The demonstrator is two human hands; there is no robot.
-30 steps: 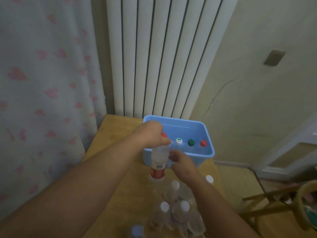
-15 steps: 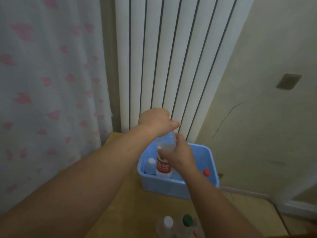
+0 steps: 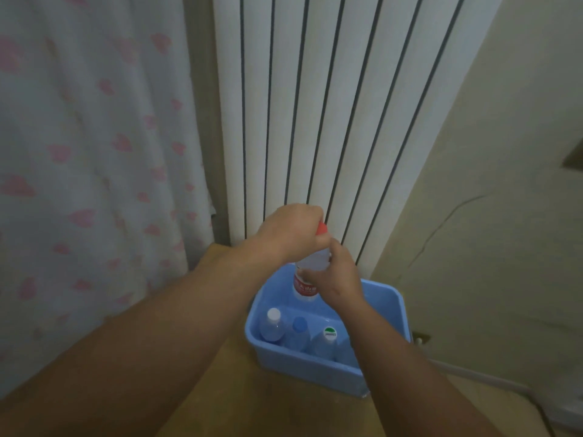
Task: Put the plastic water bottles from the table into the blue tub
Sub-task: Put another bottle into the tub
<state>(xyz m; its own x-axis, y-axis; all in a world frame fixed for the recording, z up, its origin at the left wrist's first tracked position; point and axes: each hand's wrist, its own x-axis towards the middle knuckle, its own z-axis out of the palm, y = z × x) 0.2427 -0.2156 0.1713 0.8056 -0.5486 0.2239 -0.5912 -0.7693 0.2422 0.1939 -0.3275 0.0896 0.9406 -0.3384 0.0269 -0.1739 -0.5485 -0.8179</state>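
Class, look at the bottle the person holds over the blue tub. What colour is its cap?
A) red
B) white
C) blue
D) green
A: the left hand grips the top of the held bottle, where a red cap shows; the right hand steadies its body above the blue tub.

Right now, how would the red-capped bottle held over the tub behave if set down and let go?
The red-capped bottle is tall and narrow, so probably tippy. Both the left hand and right hand steady it. The blue tub and standing bottles should limit falling.
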